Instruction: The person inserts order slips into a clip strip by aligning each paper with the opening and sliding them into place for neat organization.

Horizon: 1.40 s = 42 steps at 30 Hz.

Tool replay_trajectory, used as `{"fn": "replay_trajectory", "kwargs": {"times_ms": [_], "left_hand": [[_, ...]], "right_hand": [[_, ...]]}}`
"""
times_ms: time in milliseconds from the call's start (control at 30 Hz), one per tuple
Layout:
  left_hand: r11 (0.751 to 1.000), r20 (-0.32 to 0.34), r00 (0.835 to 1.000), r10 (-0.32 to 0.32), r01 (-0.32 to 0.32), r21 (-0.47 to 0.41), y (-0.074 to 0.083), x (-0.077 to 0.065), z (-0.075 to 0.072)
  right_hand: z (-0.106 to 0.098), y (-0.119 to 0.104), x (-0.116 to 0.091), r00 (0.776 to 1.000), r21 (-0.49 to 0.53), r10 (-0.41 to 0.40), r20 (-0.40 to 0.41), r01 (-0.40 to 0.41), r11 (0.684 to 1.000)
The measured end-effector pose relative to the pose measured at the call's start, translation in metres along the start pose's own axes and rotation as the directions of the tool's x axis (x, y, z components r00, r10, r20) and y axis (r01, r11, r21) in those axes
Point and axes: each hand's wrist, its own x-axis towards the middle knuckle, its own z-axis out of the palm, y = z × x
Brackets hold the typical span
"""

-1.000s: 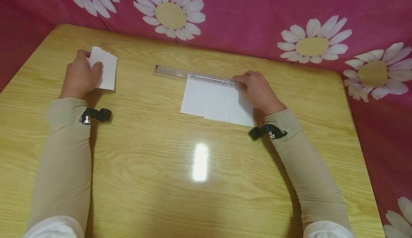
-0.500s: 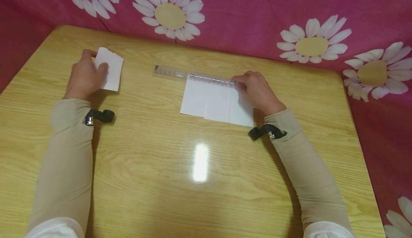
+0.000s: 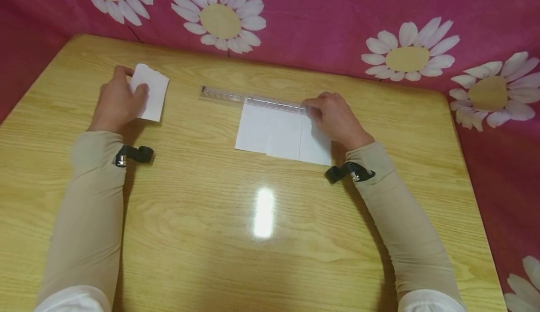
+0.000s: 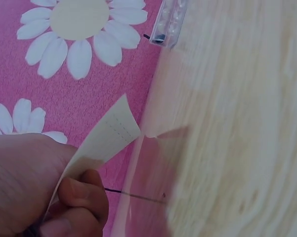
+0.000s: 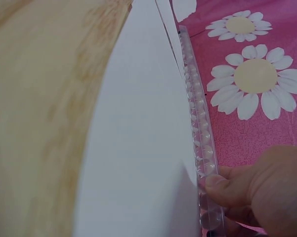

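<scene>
My left hand (image 3: pixel 116 103) pinches a small white paper sheet (image 3: pixel 153 96), thumb on its face, fingers behind. The sheet is raised off the table and its top edge is uneven. In the left wrist view, faint dotted rows run across this paper (image 4: pixel 116 129). My right hand (image 3: pixel 339 122) grips the right end of a clear plastic strip (image 3: pixel 223 95). Round, ring-like shapes line the strip (image 5: pixel 200 113) in the right wrist view. Several white sheets (image 3: pixel 278 131) lie along its near side, overlapping, their top edges at the strip; how they join it cannot be told.
Everything lies on a light wooden table (image 3: pixel 202 209) with rounded far corners. A pink cloth (image 3: pixel 308 16) with white daisies hangs behind it. Each wrist wears a black strap (image 3: pixel 135 154) with a small camera. A bright light reflection (image 3: pixel 264 213) shows on the tabletop.
My left hand has moved a little to the right, carrying the sheet closer to the plastic strip. The right hand, the strip and the sheets beside it stay in place.
</scene>
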Motion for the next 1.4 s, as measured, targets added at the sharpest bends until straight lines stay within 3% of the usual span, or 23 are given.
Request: {"fn": "replay_trajectory", "kwargs": {"times_ms": [400,1400], "left_hand": [[0.999,-0.015,0.999,0.041,-0.041,0.006,0.006,-0.001,0.006],[0.997,0.0,0.997,0.076,-0.076,-0.003,0.018,-0.003,0.014]], "right_hand": [[-0.001,-0.001,0.0,1.0,-0.008,0.001,0.01,0.0,1.0],[-0.001,-0.002,0.0,1.0,0.005,0.002,0.007,-0.002,1.0]]}}
